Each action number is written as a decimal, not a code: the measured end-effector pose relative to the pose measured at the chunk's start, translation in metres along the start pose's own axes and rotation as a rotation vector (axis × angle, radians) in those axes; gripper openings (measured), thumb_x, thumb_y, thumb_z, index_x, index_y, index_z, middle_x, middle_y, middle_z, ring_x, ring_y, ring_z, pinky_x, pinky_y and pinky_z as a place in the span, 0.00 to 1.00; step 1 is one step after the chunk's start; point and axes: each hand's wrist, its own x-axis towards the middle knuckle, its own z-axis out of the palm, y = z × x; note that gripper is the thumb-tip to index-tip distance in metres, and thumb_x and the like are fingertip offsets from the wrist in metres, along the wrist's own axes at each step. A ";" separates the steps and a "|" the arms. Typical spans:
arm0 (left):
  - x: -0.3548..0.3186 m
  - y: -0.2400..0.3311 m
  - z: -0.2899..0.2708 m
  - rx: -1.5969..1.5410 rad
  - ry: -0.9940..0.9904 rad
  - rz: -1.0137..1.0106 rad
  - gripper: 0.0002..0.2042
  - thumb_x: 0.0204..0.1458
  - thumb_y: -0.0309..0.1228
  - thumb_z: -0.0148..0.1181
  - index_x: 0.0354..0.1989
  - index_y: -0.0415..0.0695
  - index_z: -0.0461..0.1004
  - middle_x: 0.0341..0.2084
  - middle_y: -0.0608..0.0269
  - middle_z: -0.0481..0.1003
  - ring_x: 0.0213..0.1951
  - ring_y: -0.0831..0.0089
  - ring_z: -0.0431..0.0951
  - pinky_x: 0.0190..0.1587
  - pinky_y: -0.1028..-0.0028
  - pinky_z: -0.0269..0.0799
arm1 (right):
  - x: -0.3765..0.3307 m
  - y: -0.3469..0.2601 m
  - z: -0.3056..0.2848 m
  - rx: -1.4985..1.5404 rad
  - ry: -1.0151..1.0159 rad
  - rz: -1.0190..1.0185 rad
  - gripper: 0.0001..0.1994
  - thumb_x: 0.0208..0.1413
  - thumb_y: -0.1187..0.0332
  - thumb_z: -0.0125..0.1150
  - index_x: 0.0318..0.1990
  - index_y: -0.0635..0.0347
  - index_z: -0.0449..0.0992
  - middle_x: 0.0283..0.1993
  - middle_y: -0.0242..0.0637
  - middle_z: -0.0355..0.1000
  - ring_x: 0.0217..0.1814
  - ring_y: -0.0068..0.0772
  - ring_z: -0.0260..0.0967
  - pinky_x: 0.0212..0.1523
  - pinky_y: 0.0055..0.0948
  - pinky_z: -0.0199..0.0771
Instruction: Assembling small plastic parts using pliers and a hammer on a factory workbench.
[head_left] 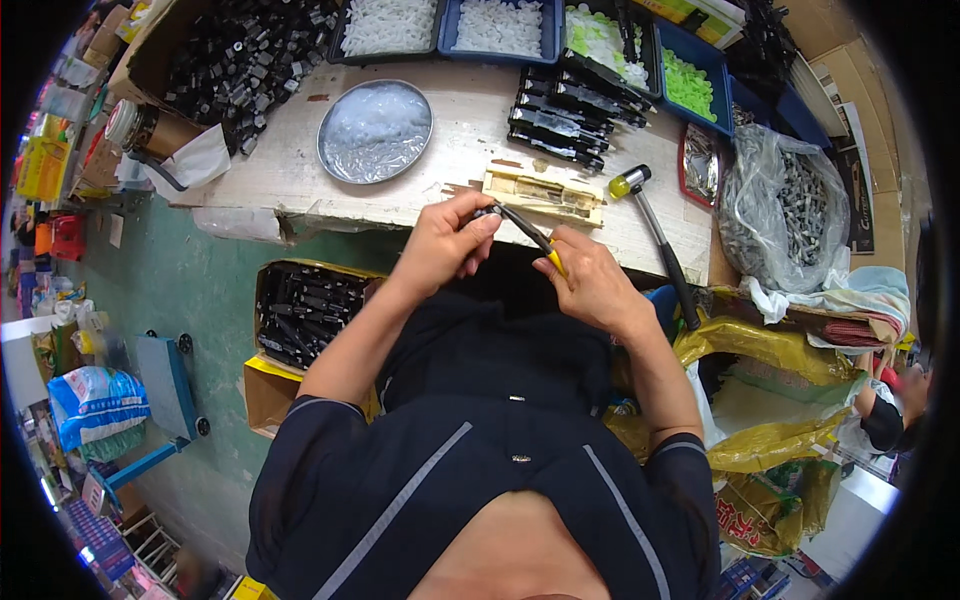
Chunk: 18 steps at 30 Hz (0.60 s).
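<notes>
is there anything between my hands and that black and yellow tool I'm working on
Nothing visible. Your left hand pinches the dark end of the black and yellow tool, and your right hand grips its yellow end, both directly touching it.

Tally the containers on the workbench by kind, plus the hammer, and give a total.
Blue plastic bins along the far edge: 4
Round shallow metal dish: 1
Open cardboard box of black parts: 1
Clear plastic bag of dark parts: 1
Black-handled hammer with a yellow and black head: 1
Total: 8
</notes>
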 end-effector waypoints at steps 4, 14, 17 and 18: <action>-0.001 -0.018 -0.026 -0.557 -0.380 -0.331 0.09 0.52 0.32 0.52 0.33 0.38 0.69 0.13 0.60 0.68 0.10 0.74 0.66 0.10 0.77 0.61 | -0.006 0.000 0.004 -0.094 -0.082 -0.103 0.10 0.46 0.71 0.59 0.23 0.68 0.65 0.27 0.47 0.63 0.29 0.51 0.64 0.29 0.40 0.65; -0.026 -0.029 -0.039 -0.013 -0.042 -0.090 0.07 0.51 0.30 0.55 0.34 0.41 0.71 0.15 0.69 0.69 0.15 0.84 0.67 0.16 0.83 0.62 | 0.007 -0.002 0.030 -0.108 -0.067 -0.139 0.11 0.49 0.66 0.57 0.27 0.70 0.70 0.35 0.47 0.68 0.38 0.47 0.65 0.40 0.37 0.67; -0.045 -0.065 -0.062 0.555 0.137 0.114 0.09 0.47 0.32 0.58 0.35 0.43 0.72 0.21 0.60 0.74 0.22 0.69 0.73 0.24 0.70 0.67 | 0.005 -0.007 0.029 -0.071 -0.014 -0.093 0.11 0.49 0.67 0.57 0.30 0.70 0.71 0.38 0.47 0.68 0.41 0.47 0.65 0.42 0.36 0.67; -0.054 -0.082 -0.074 0.840 0.202 0.243 0.10 0.46 0.33 0.58 0.36 0.44 0.73 0.24 0.56 0.75 0.25 0.61 0.74 0.28 0.65 0.69 | 0.001 -0.003 0.029 -0.072 -0.013 -0.106 0.11 0.49 0.68 0.57 0.32 0.70 0.71 0.39 0.47 0.68 0.41 0.48 0.65 0.42 0.36 0.67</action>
